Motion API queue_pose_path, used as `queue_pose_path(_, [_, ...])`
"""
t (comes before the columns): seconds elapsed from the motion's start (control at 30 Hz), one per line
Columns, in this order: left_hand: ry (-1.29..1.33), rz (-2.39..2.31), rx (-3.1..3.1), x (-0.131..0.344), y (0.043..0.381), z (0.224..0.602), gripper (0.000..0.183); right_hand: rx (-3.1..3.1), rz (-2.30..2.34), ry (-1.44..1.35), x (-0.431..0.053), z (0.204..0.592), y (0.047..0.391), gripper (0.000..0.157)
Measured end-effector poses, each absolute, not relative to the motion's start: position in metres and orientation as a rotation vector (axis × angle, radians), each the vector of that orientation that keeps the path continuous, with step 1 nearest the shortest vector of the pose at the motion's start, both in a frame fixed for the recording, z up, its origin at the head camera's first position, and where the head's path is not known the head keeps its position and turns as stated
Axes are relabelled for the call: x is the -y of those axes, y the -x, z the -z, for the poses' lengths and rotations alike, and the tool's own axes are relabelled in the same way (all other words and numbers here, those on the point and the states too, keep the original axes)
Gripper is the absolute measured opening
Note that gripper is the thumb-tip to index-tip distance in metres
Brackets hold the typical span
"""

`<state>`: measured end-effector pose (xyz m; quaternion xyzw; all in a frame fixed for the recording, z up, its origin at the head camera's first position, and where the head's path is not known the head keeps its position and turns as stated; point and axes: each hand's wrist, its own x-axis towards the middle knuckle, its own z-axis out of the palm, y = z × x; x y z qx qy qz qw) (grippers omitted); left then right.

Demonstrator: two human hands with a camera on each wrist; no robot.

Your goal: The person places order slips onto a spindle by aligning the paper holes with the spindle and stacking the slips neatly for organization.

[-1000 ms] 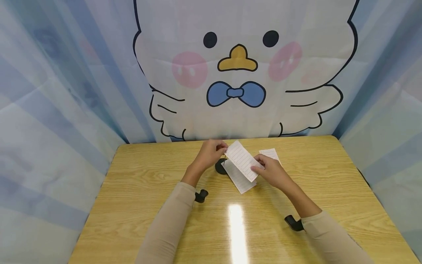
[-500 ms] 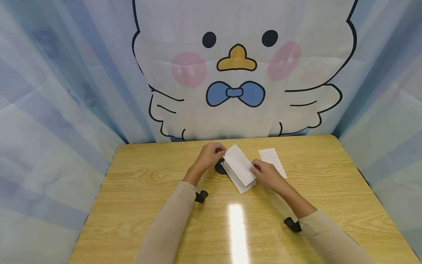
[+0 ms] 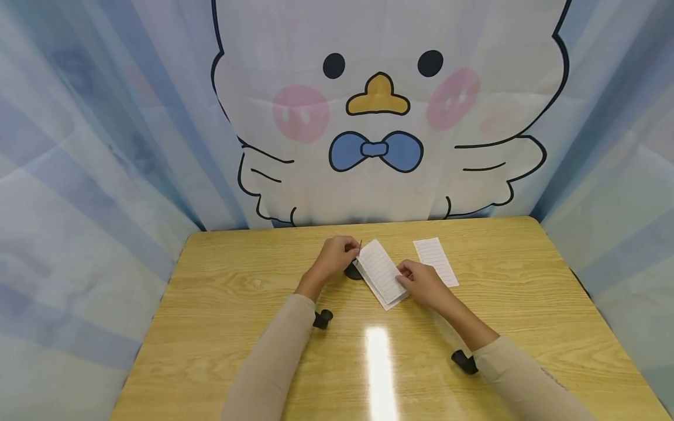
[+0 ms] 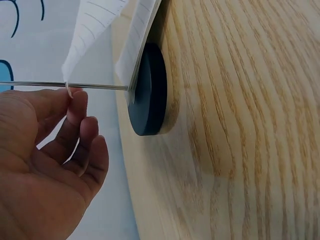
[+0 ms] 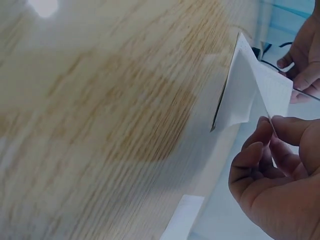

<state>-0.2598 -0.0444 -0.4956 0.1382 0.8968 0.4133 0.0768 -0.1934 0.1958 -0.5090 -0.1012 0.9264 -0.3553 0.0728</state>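
Observation:
A lined white paper slip (image 3: 380, 272) is threaded by one corner on the thin upright metal rod (image 4: 100, 86) of a bill spike. The spike's round black base (image 4: 156, 90) stands on the table, and more lined paper (image 4: 136, 37) sits low on the rod, just above the base. My left hand (image 3: 335, 255) pinches the slip's corner between thumb and index finger, right at the rod. With thumb and fingertips my right hand (image 3: 421, 282) pinches the slip's near right edge, holding it tilted above the paper beneath.
Another lined slip (image 3: 436, 261) lies flat on the wooden table (image 3: 221, 316), just beyond my right hand. A curtain (image 3: 368, 193) with a cartoon bird hangs behind the table's far edge. Black wrist mounts (image 3: 323, 319) show beneath the sleeves.
The held slip has come down along the rod toward the paper below. Both hands have lowered with it, and the right has shifted slightly left, uncovering the loose slip.

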Motion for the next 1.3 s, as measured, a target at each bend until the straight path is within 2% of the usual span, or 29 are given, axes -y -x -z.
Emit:
queue_pose_path(0.53, [-0.419, -1.265, -2.691, 0.047, 0.258, 0.503, 0.012, -2.795, 1.047, 0.268, -0.198, 0.512, 0.192, 0.02])
queue_pose_path(1.3, [-0.469, -1.083, -2.859, 0.043, 0.255, 0.525, 0.008, -2.924, 0.785, 0.398, -0.192, 0.521, 0.189, 0.021])
